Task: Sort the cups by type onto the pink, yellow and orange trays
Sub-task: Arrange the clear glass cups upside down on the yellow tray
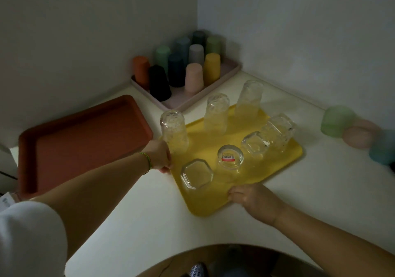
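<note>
— White sleeve (27, 238) lowest in view, then a bare forearm running out to the left hand (159, 157). What is it doing at the yellow tray (205, 204)?

— Gripping the left rim, by the look of it. Its fingers (165, 170) curl down over the edge, though most of them are hidden behind the hand. The right hand (252, 197) has the near rim, fingers folded onto it. One hand on each of two adjoining sides suggests the person means to slide or turn the tray on the worktop (139, 212), not to pick up a cup.

— Why shift it?

— Probably for room. It sits askew, one corner close to the pink tray (181, 101) in the wall corner.

— And the sorting?

— Clear glasses (215, 114) stand mouth-down on the yellow tray, taller ones toward the back, low ones nearer. Coloured plastic cups (193, 78) crowd the pink tray, also inverted. The orange tray (81, 140), on the left, holds nothing.

— So that one waits for the rest?

— Likely. A few pastel cups (337, 120) lie loose on the worktop at the far right, blurred and well apart from all three trays.
</note>
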